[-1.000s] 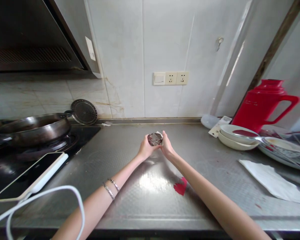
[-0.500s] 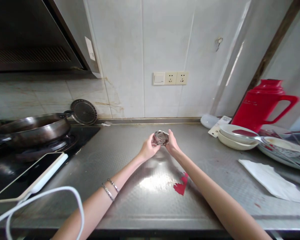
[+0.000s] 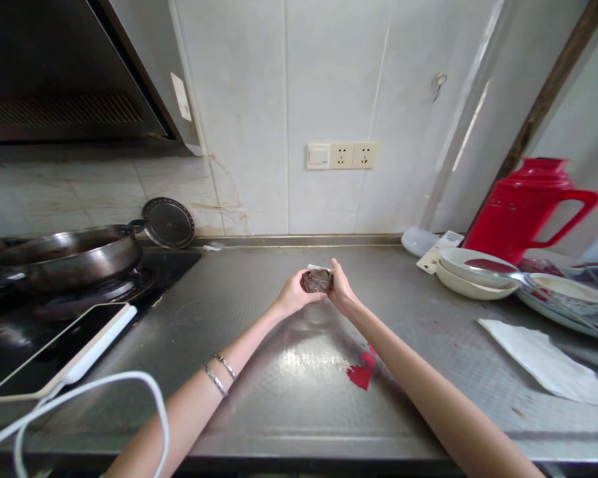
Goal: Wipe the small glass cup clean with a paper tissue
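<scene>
Over the middle of the steel counter, a small round glassy container point(image 3: 317, 281) with a dark brownish look is held between both hands, its round face turned towards me. My left hand point(image 3: 293, 295) grips its left side, with the thumb stretched along the lower edge. Against the right side presses my right hand point(image 3: 341, 287), fingers pointing up. A bit of something white point(image 3: 317, 267) shows just behind the container; I cannot make out what it is. Below the hands, a torn red scrap point(image 3: 361, 372) lies on the counter point(image 3: 249, 405).
At left, a metal pan point(image 3: 74, 255) sits on the black stove near a phone point(image 3: 62, 348) and a white cable point(image 3: 129, 376). A dark round lid point(image 3: 169, 223) leans on the wall. At right are stacked bowls point(image 3: 471, 282), a red thermos point(image 3: 523, 212) and a white napkin point(image 3: 543, 358).
Both hands have tipped the container so its round face turns more towards me. It sits slightly lower and further left, and the left thumb reaches further across it.
</scene>
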`<state>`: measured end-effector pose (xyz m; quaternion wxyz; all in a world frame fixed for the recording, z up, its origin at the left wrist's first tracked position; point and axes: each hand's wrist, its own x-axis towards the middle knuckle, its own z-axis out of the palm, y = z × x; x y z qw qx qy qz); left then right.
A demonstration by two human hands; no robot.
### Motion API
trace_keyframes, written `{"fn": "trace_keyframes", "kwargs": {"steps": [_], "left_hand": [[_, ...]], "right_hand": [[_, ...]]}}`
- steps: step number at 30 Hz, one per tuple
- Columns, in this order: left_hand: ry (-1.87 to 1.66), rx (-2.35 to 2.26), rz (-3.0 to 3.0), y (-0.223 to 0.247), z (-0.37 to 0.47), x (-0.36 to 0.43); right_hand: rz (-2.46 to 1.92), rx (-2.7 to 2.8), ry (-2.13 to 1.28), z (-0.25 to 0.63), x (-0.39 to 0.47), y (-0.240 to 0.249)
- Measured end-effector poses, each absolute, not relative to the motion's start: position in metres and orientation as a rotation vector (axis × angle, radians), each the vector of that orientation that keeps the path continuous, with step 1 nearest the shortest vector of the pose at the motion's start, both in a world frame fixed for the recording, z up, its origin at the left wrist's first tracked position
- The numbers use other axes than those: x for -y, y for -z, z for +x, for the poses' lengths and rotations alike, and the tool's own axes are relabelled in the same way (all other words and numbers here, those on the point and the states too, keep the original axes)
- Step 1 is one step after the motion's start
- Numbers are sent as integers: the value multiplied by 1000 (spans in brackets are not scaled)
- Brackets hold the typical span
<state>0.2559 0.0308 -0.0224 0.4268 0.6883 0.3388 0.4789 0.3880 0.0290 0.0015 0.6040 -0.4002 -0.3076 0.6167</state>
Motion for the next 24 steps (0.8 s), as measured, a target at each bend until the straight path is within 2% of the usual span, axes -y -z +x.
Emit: {"fn": "trace_keyframes", "kwargs": {"steps": [10,15,24], "left_hand": [[-1356,-1134,1818,-1,260,-8],[-1445,-1268,1789,1,262,-8],[-1537,-1380,1718,7,254,-20]], "right_hand": [[-1025,836,-1247,384,-30,5],[-1119,911,-1060,382,-28,9],[-1094,1086,-933,381,-21,9]]}}
